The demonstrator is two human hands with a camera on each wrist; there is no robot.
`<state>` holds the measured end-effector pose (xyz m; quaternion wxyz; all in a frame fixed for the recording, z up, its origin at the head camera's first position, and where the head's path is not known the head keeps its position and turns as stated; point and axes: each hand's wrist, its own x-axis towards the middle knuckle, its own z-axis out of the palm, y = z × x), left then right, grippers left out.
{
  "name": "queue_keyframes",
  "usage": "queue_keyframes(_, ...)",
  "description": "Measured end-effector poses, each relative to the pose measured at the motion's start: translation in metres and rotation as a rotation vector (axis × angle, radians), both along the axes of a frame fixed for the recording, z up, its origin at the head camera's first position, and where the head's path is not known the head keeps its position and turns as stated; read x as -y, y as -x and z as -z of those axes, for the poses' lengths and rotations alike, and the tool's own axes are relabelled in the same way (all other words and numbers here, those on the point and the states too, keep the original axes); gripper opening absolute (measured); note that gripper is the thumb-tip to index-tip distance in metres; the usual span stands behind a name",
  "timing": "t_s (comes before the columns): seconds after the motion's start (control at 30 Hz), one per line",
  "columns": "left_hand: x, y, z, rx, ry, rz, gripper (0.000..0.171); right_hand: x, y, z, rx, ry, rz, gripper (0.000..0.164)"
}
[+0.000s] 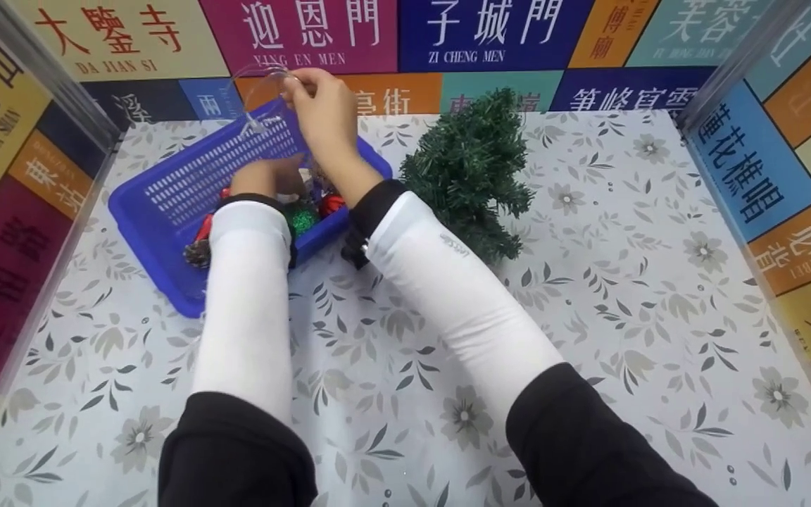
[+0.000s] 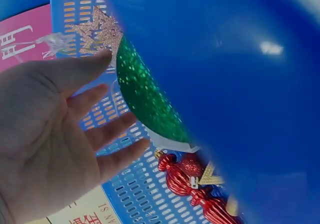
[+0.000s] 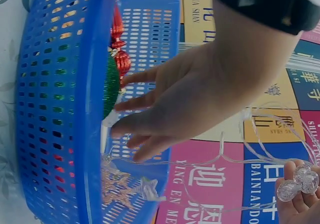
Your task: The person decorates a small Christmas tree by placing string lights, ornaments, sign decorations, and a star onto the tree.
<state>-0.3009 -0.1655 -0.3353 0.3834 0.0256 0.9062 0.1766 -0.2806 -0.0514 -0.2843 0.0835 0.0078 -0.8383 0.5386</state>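
Blue basket (image 1: 155, 246) under left grip (image 2: 60, 134), fingers spread near green glitter ball (image 2: 142, 91), right grip (image 1: 324, 113) pinching clear-ball string (image 3: 304, 178)

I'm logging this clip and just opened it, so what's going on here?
A person is handling decorations at a blue basket. The right hand holds up a clear string with round pieces by the basket's far side. The left hand reaches into the basket, fingers extended near a green glittery ornament; whether they touch is hard to tell. Red ornaments also lie inside. A small artificial tree stands to the basket's right.
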Motion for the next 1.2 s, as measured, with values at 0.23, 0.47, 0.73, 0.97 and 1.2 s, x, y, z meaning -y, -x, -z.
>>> queue_keyframes(0.23, -0.006, -0.01, -0.008, -0.104, 0.183, 0.11, 0.045, -0.005, -0.005, -0.007, -0.018, 0.081, -0.016, 0.023)
queue_keyframes(0.47, 0.007, -0.016, -0.014, -0.184, 0.156, -0.024, 0.036, -0.009, -0.001, -0.001, -0.005, -0.014, 0.001, 0.023)
queue_keyframes(0.73, 0.031, 0.0, -0.033, -0.349, 0.008, -0.129, 0.042, -0.009, 0.006, 0.014, 0.093, -0.14, -0.036, 0.021)
queue_keyframes(0.97, 0.029, -0.012, -0.063, -0.53, 0.002, -0.159, 0.041, -0.005, 0.008, 0.028, 0.143, -0.265, -0.09, 0.023)
queue_keyframes(1.2, 0.007, -0.035, -0.094, -0.627, -0.041, -0.222, 0.044, -0.003, 0.007, 0.043, 0.174, -0.318, -0.208, 0.027)
